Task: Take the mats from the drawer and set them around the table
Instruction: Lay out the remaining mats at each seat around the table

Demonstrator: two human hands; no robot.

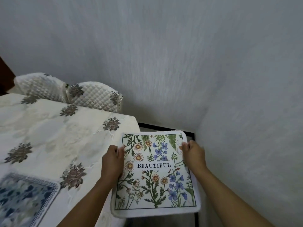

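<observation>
Both grips closed on the floral mat (pixel 155 174): left hand (pixel 112 158) and right hand (pixel 194 155) each pinch a side edge, holding it flat just off the bench (pixel 65 136) corner, presumably to lay it squarely; blue mat (pixel 24 199) already lies there.

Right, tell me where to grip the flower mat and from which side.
By its two side edges, one hand from each side. The flower mat is thin, wide and looks soft, so a one-edge hold would likely let it droop. The left hand and right hand pinch it that way now.
</observation>
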